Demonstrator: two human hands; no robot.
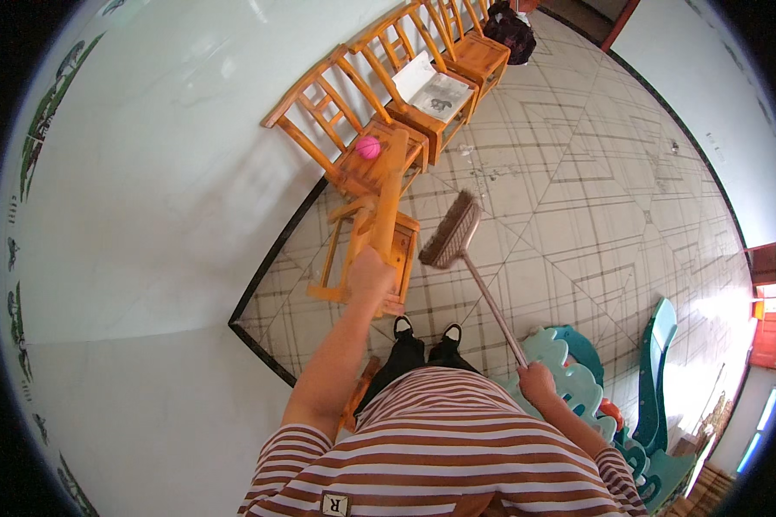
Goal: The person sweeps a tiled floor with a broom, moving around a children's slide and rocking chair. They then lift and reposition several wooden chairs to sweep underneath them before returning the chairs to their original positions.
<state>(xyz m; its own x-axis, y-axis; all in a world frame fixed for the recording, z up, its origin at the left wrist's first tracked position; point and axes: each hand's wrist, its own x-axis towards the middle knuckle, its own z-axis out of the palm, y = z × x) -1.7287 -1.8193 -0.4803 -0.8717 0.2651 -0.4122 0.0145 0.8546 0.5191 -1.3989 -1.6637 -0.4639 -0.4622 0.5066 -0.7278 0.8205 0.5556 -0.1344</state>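
My left hand (370,274), somewhat blurred, is closed around the backrest of a small wooden chair (402,258) in front of my feet; the chair looks tilted. With my right hand (537,382) I grip the handle end of a broom (491,300). Its brown bristle head (449,232) is at the floor, to the right of the chair. Beyond the held chair stands another wooden chair (410,145) with a pink ball (368,147) on its seat.
More wooden chairs (478,55) line the wall, one bearing an open booklet (441,97). A dark bag (511,32) is at the row's far end. Small debris (482,174) lies on the tiled floor (569,213). Teal plastic play equipment (572,381) stands at my right, near a slide-like piece (653,381).
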